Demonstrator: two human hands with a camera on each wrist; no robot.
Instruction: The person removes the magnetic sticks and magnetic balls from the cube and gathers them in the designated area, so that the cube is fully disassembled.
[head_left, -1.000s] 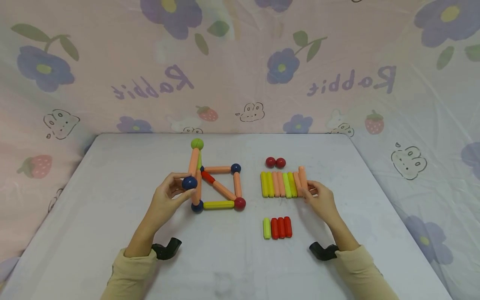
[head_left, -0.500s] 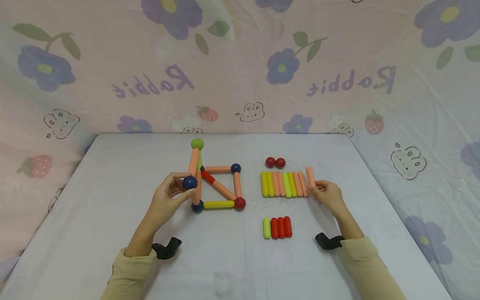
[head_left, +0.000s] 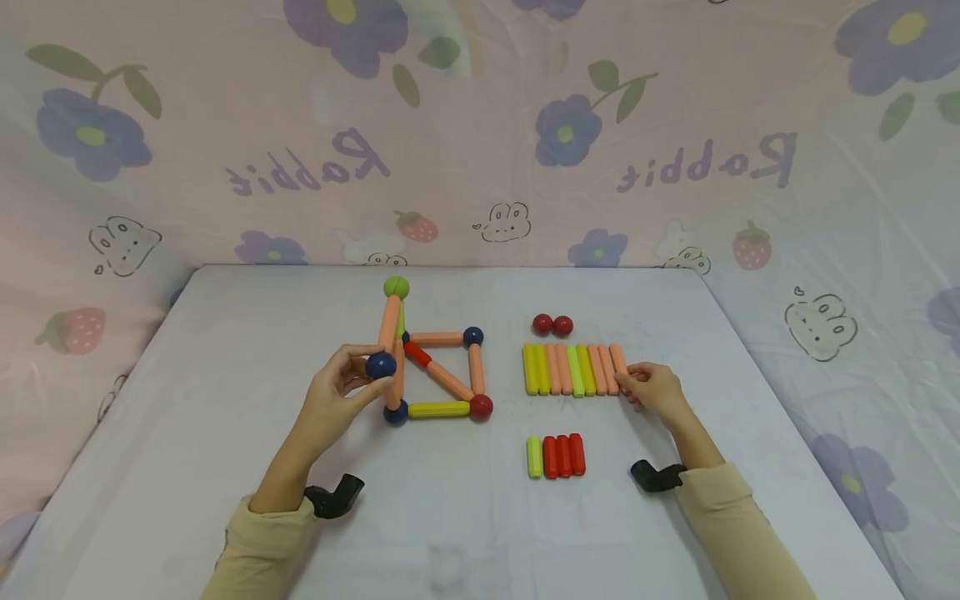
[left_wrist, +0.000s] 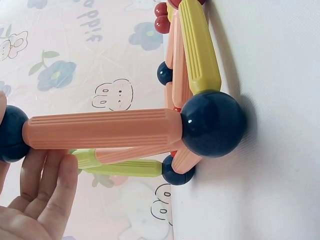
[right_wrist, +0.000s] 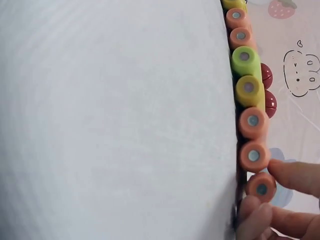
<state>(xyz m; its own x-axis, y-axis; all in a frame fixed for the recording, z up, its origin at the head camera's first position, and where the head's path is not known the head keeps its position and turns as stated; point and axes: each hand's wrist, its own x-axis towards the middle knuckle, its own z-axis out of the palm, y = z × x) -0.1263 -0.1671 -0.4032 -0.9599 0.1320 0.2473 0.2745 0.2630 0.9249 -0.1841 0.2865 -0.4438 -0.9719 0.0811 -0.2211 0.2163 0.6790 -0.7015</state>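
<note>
My left hand grips a dark blue ball at the raised end of a frame of magnetic sticks and balls. In the left wrist view, an upright orange stick joins this ball to another dark blue ball on the table. The frame's base has a yellow stick, a red ball and a red-and-orange diagonal. A green ball tops its far corner. My right hand pinches an orange stick at the right end of a row of sticks.
Two red balls sit behind the row. In front of it lie a short lime stick and several short red sticks. A printed curtain hangs at the back of the white table.
My right hand first shifted right with the orange stick, standing it apart from the row, then lowered it flat against the row's end. The left hand and frame have stayed put.
</note>
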